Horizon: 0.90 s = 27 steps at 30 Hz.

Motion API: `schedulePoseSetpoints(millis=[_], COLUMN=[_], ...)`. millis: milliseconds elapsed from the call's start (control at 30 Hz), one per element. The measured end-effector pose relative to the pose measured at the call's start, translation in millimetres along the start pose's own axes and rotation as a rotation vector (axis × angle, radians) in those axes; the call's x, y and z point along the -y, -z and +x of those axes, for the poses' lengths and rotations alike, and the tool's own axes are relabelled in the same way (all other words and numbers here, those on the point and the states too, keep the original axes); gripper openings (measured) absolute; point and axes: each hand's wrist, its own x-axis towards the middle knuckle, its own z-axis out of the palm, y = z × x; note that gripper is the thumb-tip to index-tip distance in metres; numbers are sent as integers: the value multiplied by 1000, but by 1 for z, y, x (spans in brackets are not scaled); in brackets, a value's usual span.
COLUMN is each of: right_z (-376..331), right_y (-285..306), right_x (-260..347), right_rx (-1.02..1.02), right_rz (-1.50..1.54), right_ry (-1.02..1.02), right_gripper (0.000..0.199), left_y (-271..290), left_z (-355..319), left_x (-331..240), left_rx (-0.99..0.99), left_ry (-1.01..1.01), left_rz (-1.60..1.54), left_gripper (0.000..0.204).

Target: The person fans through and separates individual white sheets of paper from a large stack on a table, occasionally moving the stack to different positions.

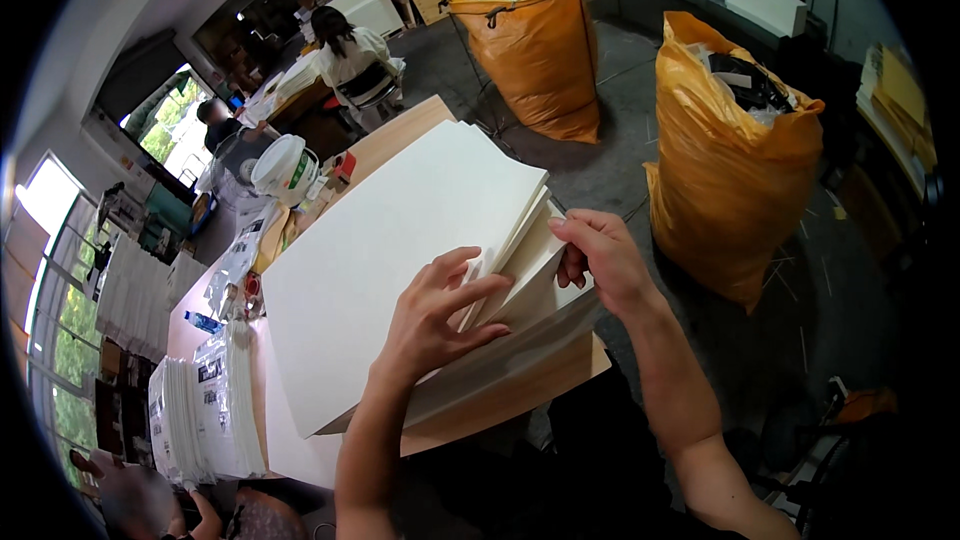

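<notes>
The white sheets (400, 210) lie stacked on the table (540, 389) just in front of me; I judge their separating to be partway along, with several layers parted at the near right and the far left part left unfanned. My right hand (614, 265) pinches a sheet's edge between thumb and forefinger, forearm slanting in from the near right; my left hand (422, 315) arches, fingers spread wide, at the parted edges.

- Daylight blazes through tall, paned glass windows (66, 330) — glare, left!
- Broad white paper-like sheets (390, 210) gleam; dark grey floor (625, 90) lies dim.
- Fisheye curves, black corners!
</notes>
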Motion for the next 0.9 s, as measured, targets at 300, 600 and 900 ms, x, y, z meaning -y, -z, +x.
schedulePoseSetpoints(millis=[300, 600, 900], right_z=[-7, 0, 0], right_y=[3, 0, 5], right_x=[3, -2, -6], right_rx=[36, 51, 68], right_rz=[-139, -179, 88], right_ry=[99, 125, 39], right_gripper=[46, 39, 37], left_y=[4, 1, -4], left_z=[-2, 0, -1], left_x=[-4, 2, -2], left_rx=[86, 57, -34], left_ry=[16, -70, -14], left_rz=[111, 176, -14], left_gripper=[54, 41, 60])
